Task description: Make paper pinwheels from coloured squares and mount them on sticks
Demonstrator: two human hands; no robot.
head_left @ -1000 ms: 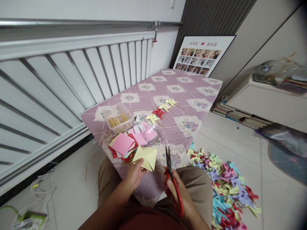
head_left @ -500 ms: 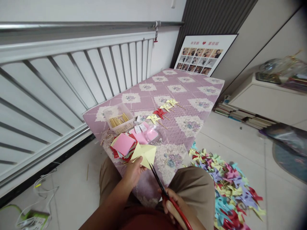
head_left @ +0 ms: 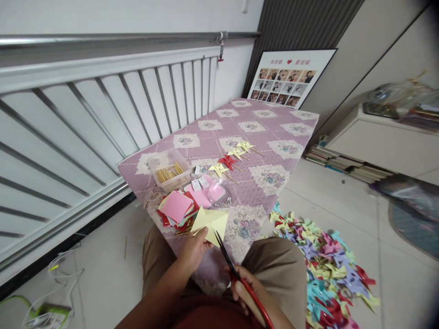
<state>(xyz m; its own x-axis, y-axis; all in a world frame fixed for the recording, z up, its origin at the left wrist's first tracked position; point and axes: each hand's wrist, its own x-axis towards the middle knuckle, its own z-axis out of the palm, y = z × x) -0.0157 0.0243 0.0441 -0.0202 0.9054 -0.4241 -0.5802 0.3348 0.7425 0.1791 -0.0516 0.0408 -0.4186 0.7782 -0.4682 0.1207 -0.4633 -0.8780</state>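
Between the thumb and fingers of my left hand [head_left: 195, 246] is a square of pale yellow paper [head_left: 216, 220] with slits cut in from its corners. My right hand [head_left: 243, 285] grips red-handled scissors [head_left: 255, 301]. Their dark blades point up and left, with the tips at the paper's lower right part. Just left of the paper lies a stack of coloured paper squares [head_left: 176, 206], pink on top. Beyond it stands a clear plastic box [head_left: 170, 170] of short wooden sticks. Several finished pinwheels [head_left: 227, 161], yellow and red, lie in a row on the tablecloth.
The table [head_left: 252, 128] has a purple flowered cloth. A clear dish [head_left: 219, 194] of small shiny pieces sits beyond the paper. Many pinwheels lie in a heap [head_left: 325, 269] on the floor at right. A white railing [head_left: 164, 105] runs along the left; a photo board [head_left: 291, 77] leans behind.
My left hand and the yellow paper have shifted slightly to the right, and the paper has turned a little. The scissors' tips now overlap the paper's lower right part.
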